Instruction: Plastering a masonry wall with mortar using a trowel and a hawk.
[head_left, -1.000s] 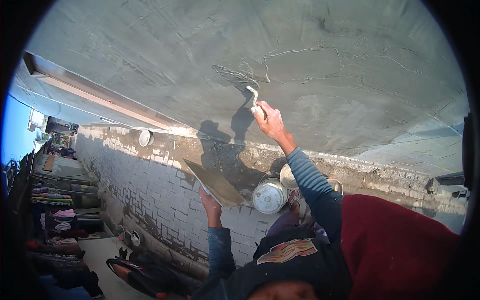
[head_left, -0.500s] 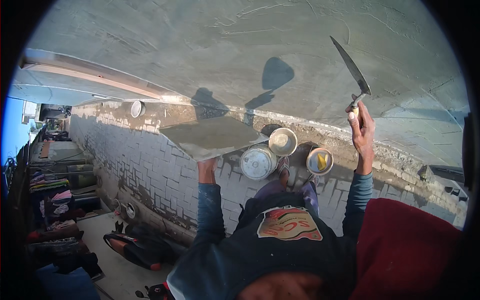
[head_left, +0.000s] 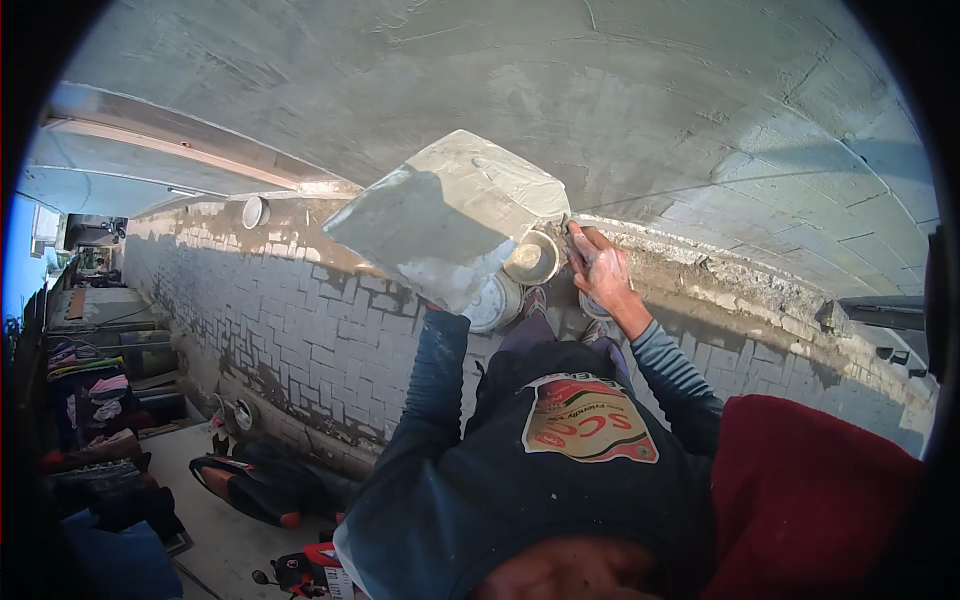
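Note:
My left hand (head_left: pixel 436 308) is mostly hidden beneath a flat plasterer's hawk (head_left: pixel 425 225) and supports it from below. The hawk is tilted in front of a grey plastered wall (head_left: pixel 660 90), and pale wet plaster lies along its edges. Close to the hawk's right corner, my right hand (head_left: pixel 603 272) is closed around a trowel (head_left: pixel 567 224). Only a small dark part of the trowel shows, and I cannot tell where its blade lies. Below the hawk, a white bucket (head_left: pixel 493 306) and a small round tub (head_left: pixel 533 258) stand near my feet.
Another bucket (head_left: pixel 592 306) is partly covered by my right hand and wrist. A white basin (head_left: pixel 255 212) stands by the wall on the left, on brick paving (head_left: pixel 290 320). A motorcycle (head_left: pixel 265 488) and piled clothes (head_left: pixel 100 390) are at the lower left.
My right hand has come down and left from the wall to the hawk, and the trowel blade is no longer distinct. The hawk has risen and tilted, showing more of its top face.

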